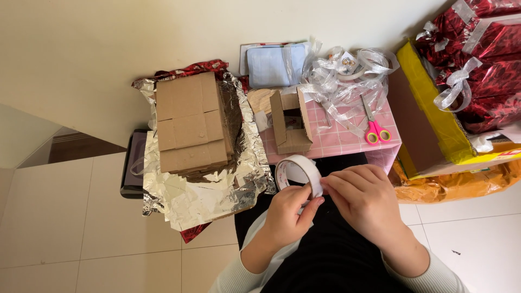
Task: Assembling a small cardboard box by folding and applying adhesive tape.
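I can't make out the free end of the tape: my right hand (362, 196) covers that edge of the tape roll (297, 172), its fingertips pinched together on the rim. My left hand (289, 212) grips the roll from below, thumb against its side, so the roll sits between both hands, just near of the pink table (347, 138). The small open cardboard box (290, 122) stands beyond it. Wrapped red parcels (483, 59) are cut off at the far right. Pink scissors (374, 127) lie right of the box.
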